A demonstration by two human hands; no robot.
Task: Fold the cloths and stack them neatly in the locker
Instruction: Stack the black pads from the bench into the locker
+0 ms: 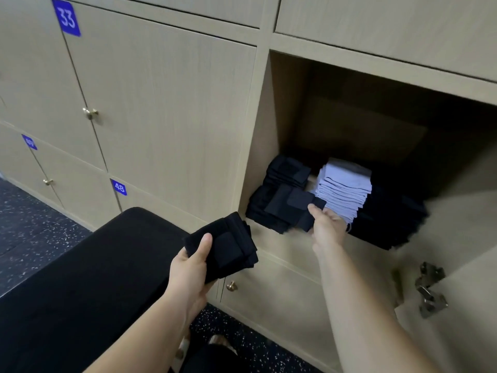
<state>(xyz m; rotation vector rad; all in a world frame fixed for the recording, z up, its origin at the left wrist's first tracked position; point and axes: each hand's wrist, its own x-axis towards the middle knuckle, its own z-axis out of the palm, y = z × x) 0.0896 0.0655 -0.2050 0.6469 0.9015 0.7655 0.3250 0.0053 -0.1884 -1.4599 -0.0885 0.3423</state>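
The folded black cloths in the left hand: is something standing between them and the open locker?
Nothing fixed: the door is swung open, and the gap from the folded black cloths to the locker is free. Only the right hand, pinching a separate black cloth, sits over the front black stack at the opening.

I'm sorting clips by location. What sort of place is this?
Probably a gym or spa changing room: a wall of pale wooden locker doors with blue number plates and brass knobs, a black padded bench, and a dark speckled rubber-like floor.
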